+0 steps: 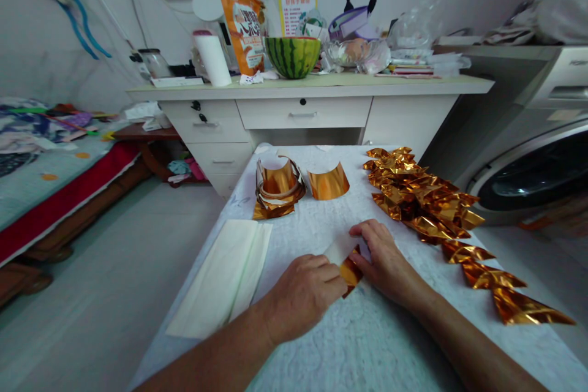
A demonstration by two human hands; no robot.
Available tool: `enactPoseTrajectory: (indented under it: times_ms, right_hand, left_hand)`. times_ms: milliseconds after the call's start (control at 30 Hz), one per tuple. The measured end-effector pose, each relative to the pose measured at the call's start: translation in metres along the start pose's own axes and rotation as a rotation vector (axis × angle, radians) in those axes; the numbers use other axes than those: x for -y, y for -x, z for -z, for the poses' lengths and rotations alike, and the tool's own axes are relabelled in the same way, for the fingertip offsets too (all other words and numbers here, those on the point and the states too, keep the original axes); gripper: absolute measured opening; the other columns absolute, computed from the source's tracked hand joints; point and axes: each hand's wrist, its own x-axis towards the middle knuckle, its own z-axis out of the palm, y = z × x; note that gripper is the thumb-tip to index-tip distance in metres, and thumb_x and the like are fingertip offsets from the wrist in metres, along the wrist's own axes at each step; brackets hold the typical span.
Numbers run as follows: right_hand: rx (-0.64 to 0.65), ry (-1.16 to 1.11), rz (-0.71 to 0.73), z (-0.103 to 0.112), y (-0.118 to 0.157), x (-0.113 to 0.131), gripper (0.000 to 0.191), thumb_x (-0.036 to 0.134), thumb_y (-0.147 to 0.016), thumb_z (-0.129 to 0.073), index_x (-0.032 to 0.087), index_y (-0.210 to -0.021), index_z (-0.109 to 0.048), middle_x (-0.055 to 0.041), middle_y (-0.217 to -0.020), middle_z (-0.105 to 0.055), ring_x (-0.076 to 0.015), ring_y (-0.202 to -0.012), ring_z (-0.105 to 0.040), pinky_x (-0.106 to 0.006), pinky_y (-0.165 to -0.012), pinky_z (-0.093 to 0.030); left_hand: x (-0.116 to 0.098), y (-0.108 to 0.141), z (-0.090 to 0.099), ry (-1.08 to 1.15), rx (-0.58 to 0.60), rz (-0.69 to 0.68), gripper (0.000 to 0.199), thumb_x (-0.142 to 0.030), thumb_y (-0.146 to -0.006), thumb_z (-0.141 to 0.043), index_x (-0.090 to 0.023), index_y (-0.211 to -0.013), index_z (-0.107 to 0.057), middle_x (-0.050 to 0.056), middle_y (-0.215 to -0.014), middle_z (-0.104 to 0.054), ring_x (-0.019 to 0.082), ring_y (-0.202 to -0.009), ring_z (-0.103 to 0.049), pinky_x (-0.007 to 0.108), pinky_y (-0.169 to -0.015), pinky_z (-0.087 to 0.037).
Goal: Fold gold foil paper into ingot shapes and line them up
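Observation:
Near the middle of the cloth-covered table, my left hand (309,294) is closed on the left side of a small gold foil sheet (351,272) with a pale, whitish part above it. The thumb of my right hand (386,260) presses the sheet's right edge, while its fingers curl over the far side. Beyond my hands lie a curved gold foil piece (329,184) and a loose roll of gold strips (278,184). Folded gold foil shapes (422,196) form a long pile to the right. White paper sheets (225,275) lie left of my left hand.
Behind the table (294,343) stands a white desk (271,111) holding a cut watermelon (293,56), an orange bag (245,30) and a white paper roll (214,60). A washing machine (542,104) is at the right, a bed (46,171) at the left.

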Motion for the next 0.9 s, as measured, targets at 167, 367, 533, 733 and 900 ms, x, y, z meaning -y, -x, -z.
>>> enactPoseTrajectory:
  times_ms: [167,367,533,733,900]
  right_hand:
    - [0.122,0.008,0.038,0.003,0.001,0.009,0.013,0.007,-0.079,-0.053,0.019,-0.076,-0.052,-0.0036,-0.082,-0.056,-0.0191,-0.079,-0.052,-0.031,-0.071,-0.041]
    - [0.309,-0.116,0.13,0.013,0.011,0.026,0.024,-0.002,-0.072,-0.047,0.02,-0.079,-0.055,-0.0017,-0.082,-0.058,-0.0178,-0.08,-0.052,-0.03,-0.07,-0.039]
    - [0.373,-0.096,0.144,0.018,0.015,0.034,0.024,0.004,-0.067,-0.06,0.02,-0.084,-0.056,-0.0028,-0.089,-0.055,-0.0208,-0.087,-0.049,-0.034,-0.077,-0.038]
    - [0.402,-0.117,0.129,0.01,0.014,0.029,0.01,0.016,-0.087,-0.059,0.022,-0.08,-0.061,-0.002,-0.089,-0.058,-0.0203,-0.091,-0.05,-0.034,-0.078,-0.037]
    - [0.391,-0.121,0.12,0.01,0.015,0.027,0.01,0.015,-0.088,-0.058,0.022,-0.081,-0.061,-0.0021,-0.089,-0.058,-0.02,-0.091,-0.05,-0.035,-0.079,-0.038]
  left_hand:
    - [0.004,-0.001,0.0,0.146,-0.015,0.155,0.005,-0.018,-0.088,-0.061,-0.019,-0.083,-0.064,0.001,-0.079,-0.063,0.017,-0.078,-0.057,0.028,-0.07,-0.042]
    - [0.008,-0.001,-0.001,0.304,0.009,0.291,0.007,-0.017,-0.081,-0.066,-0.019,-0.076,-0.062,0.0,-0.08,-0.063,0.017,-0.08,-0.058,0.028,-0.071,-0.041]
    - [0.008,-0.001,-0.002,0.325,0.014,0.35,0.008,-0.016,-0.079,-0.068,-0.019,-0.073,-0.063,0.0,-0.077,-0.062,0.017,-0.079,-0.059,0.028,-0.071,-0.039]
    - [0.007,0.001,-0.002,0.378,0.019,0.379,0.007,-0.014,-0.078,-0.066,-0.019,-0.074,-0.064,-0.001,-0.079,-0.06,0.016,-0.083,-0.056,0.028,-0.075,-0.04]
    - [0.009,0.003,0.004,0.413,0.011,0.386,0.012,-0.008,-0.075,-0.063,-0.019,-0.079,-0.063,0.001,-0.088,-0.056,0.018,-0.093,-0.053,0.028,-0.081,-0.041]
